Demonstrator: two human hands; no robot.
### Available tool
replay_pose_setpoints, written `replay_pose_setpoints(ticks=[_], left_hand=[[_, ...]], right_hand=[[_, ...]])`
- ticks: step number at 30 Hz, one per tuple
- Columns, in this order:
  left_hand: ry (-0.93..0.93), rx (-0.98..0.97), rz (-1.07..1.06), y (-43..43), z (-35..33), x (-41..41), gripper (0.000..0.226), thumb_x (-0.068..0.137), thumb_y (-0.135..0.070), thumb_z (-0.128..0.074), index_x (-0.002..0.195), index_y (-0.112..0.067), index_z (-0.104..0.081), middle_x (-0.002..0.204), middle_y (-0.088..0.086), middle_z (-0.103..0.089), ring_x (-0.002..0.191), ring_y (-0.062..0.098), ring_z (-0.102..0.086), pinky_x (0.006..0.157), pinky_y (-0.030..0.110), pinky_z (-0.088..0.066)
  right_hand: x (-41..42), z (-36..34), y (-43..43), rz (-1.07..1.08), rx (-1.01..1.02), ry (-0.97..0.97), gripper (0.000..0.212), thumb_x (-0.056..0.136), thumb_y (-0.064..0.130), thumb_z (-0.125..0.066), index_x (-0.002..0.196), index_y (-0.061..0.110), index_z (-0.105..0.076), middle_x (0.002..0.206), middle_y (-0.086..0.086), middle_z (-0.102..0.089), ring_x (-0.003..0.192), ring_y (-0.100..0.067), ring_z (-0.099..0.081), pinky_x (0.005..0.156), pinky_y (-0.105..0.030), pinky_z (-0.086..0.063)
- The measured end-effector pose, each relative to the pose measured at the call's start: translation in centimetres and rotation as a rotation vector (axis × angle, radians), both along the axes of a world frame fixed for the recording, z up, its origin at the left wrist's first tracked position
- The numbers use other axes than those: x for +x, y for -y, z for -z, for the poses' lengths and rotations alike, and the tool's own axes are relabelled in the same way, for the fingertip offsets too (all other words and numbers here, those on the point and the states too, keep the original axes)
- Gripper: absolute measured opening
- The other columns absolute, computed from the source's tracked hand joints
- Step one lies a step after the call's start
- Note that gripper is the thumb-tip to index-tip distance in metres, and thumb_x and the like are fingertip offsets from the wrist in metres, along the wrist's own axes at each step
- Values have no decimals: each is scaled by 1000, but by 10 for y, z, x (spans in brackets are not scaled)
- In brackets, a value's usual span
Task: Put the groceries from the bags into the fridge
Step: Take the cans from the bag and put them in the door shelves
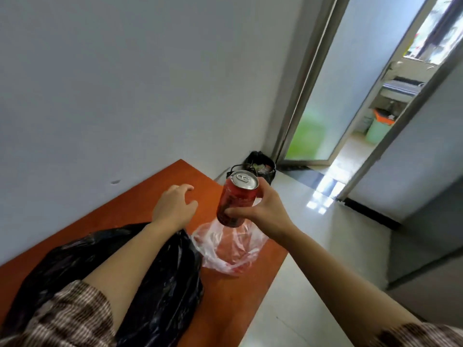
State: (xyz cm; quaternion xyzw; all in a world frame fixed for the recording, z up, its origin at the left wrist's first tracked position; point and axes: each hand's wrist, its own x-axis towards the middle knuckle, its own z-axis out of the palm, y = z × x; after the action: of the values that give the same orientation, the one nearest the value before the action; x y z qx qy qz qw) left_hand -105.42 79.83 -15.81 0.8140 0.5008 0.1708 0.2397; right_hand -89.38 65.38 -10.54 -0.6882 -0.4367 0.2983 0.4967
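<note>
My right hand (pixel 263 211) grips a red drink can (pixel 236 199) with a silver top, held tilted in the air above a clear plastic bag (pixel 230 249). That bag lies crumpled near the right edge of the orange table (pixel 120 221). A large black plastic bag (pixel 150 276) sits on the table beneath my left forearm. My left hand (pixel 174 206) hovers over the table with fingers loosely curled, holding nothing. No fridge is in view.
A white wall runs along the far side of the table. A black-lined waste bin (pixel 260 169) stands on the floor past the table's corner. Beyond it an open doorway (pixel 350 136) leads to a room with a green bin (pixel 378 128). Glossy white floor lies to the right.
</note>
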Motion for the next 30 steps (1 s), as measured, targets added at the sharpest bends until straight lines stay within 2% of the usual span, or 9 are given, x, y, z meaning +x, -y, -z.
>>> replay_pose_setpoints(ticks=[3, 5, 10, 16, 23, 28, 30], left_hand=[[59, 43, 85, 48, -28, 63, 43, 87, -27, -56, 130, -18, -54, 132, 7, -54, 117, 25, -52, 92, 34, -42], [90, 34, 148, 89, -43, 107, 44, 87, -27, -56, 130, -16, -54, 129, 11, -54, 115, 28, -52, 92, 34, -43], [132, 64, 336, 216, -69, 216, 42, 87, -29, -55, 127, -17, -54, 128, 9, -54, 116, 28, -51, 94, 39, -46], [195, 91, 585, 375, -99, 334, 44, 89, -30, -53, 132, -17, -51, 136, 8, -51, 123, 26, -47, 100, 37, -42], [246, 108, 846, 538, -129, 452, 43, 92, -29, -53, 134, -19, -48, 141, 6, -45, 125, 23, -46, 100, 36, -41], [296, 157, 1002, 625, -153, 543, 44, 92, -31, -54, 134, -21, -47, 139, 5, -46, 123, 21, -48, 98, 36, -44], [333, 169, 1049, 653, -163, 580, 44, 91, -31, -54, 133, -21, -47, 139, 4, -45, 124, 21, -47, 98, 37, -44]], right_hand=[[49, -25, 59, 112, 41, 54, 70, 58, 10, -90, 119, 21, -57, 103, 11, -67, 90, 9, -60, 72, -5, -45], [81, -39, 105, 184, 47, 90, 70, 57, 12, -90, 118, 19, -56, 104, 8, -66, 93, 2, -60, 73, -11, -45], [158, -69, 242, 371, 62, 128, 66, 57, 8, -89, 111, 22, -54, 97, 10, -64, 87, -2, -60, 64, -10, -47], [229, -93, 412, 643, 71, 151, 67, 52, 15, -92, 109, 19, -55, 100, 4, -67, 92, -13, -65, 74, -25, -53], [297, -132, 579, 893, 72, 211, 61, 60, 13, -89, 108, 19, -52, 100, 8, -60, 91, -7, -57, 69, -18, -45], [362, -144, 668, 1092, 70, 244, 63, 60, 14, -89, 111, 18, -53, 106, 2, -63, 98, -15, -61, 81, -28, -49], [393, -147, 697, 1148, 70, 264, 63, 60, 14, -89, 111, 18, -54, 106, 1, -64, 97, -15, -61, 80, -28, -49]])
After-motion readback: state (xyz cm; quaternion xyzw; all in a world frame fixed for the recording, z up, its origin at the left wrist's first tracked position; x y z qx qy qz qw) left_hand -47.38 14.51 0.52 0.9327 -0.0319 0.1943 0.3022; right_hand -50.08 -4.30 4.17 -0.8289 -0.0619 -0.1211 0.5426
